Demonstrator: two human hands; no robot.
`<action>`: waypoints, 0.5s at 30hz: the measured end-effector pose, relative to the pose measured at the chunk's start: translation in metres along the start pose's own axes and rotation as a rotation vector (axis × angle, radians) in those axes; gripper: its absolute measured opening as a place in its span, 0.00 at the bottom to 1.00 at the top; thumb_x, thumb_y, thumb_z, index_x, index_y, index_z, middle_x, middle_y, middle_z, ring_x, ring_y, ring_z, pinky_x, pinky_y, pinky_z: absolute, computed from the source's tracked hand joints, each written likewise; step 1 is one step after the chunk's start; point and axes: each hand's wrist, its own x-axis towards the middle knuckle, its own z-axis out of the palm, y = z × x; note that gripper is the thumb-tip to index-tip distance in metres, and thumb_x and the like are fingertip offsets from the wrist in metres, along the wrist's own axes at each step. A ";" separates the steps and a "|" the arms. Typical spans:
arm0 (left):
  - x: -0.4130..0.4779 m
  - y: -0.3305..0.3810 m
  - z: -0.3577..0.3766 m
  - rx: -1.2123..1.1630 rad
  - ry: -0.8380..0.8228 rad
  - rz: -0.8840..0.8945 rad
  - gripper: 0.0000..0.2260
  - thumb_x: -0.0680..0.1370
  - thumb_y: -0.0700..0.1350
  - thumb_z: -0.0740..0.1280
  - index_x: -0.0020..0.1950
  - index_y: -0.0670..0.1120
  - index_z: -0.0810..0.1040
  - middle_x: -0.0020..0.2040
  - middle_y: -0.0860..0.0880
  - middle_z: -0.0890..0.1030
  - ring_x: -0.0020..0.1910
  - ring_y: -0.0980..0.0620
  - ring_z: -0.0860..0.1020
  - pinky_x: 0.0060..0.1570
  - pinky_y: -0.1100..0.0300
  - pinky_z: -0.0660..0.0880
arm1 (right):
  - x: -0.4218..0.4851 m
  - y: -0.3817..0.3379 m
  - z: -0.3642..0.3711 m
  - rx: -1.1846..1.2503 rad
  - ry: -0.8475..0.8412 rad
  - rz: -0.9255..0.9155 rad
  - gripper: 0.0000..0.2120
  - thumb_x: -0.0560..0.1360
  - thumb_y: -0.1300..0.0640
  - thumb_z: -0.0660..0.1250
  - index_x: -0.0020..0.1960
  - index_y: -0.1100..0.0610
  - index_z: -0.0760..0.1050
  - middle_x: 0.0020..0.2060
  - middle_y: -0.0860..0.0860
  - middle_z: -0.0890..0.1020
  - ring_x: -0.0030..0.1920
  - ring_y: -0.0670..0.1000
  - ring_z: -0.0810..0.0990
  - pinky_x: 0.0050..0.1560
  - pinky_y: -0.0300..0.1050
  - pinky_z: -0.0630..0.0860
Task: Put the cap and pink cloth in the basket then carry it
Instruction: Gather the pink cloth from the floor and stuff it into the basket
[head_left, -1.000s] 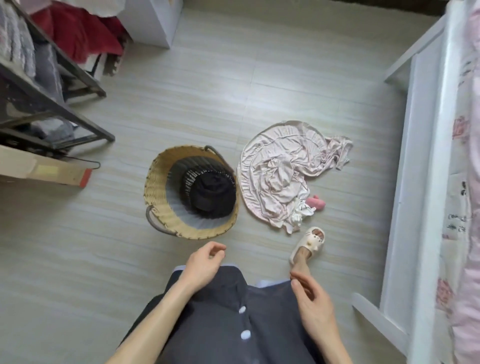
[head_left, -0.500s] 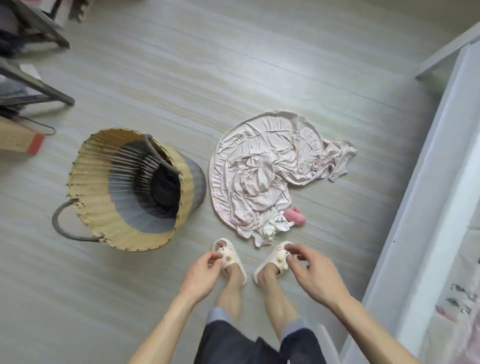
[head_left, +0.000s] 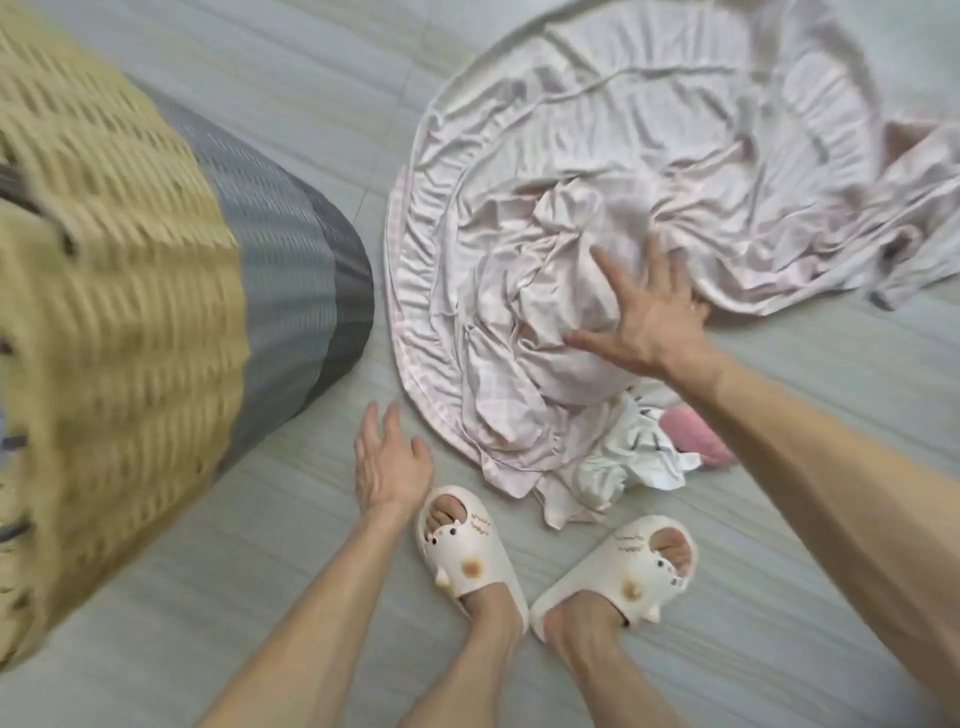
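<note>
The pale pink cloth (head_left: 597, 171) lies crumpled on the floor, filling the upper right of the view. My right hand (head_left: 647, 317) hovers spread over its bunched middle, fingers apart, holding nothing. My left hand (head_left: 389, 462) is open just above the floor, beside the cloth's near left edge. The woven basket (head_left: 156, 312), tan above and grey below, stands at the left, seen blurred from the side. Its inside and the cap are hidden from this angle.
My two feet in cream slippers (head_left: 470, 545) stand at the cloth's near edge. A small pink object (head_left: 698, 436) and a white printed fabric piece (head_left: 634, 462) lie by the cloth's near right edge. Pale floor tiles surround everything.
The view has dropped much closer to the floor. Both hands moved away from the slippers: the right up over the cloth's middle, the left toward its near left edge.
</note>
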 end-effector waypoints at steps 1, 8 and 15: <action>0.014 -0.010 0.013 0.033 0.042 0.016 0.28 0.77 0.46 0.59 0.77 0.48 0.58 0.79 0.43 0.54 0.76 0.41 0.56 0.73 0.46 0.56 | 0.015 0.002 0.015 0.009 -0.031 0.030 0.55 0.57 0.21 0.64 0.77 0.31 0.42 0.79 0.52 0.33 0.78 0.67 0.37 0.68 0.78 0.51; 0.049 -0.044 0.062 0.146 0.131 0.133 0.29 0.79 0.50 0.57 0.79 0.51 0.52 0.80 0.41 0.51 0.76 0.38 0.54 0.73 0.42 0.55 | 0.022 0.021 0.100 -0.166 0.282 -0.060 0.41 0.63 0.35 0.70 0.73 0.44 0.63 0.78 0.61 0.52 0.70 0.74 0.59 0.61 0.71 0.65; 0.034 -0.016 0.015 0.044 -0.177 -0.034 0.26 0.77 0.46 0.58 0.76 0.46 0.60 0.77 0.41 0.60 0.75 0.41 0.61 0.73 0.50 0.59 | -0.034 0.024 0.073 0.081 0.090 0.102 0.14 0.71 0.56 0.67 0.55 0.56 0.72 0.51 0.66 0.78 0.49 0.69 0.79 0.48 0.56 0.75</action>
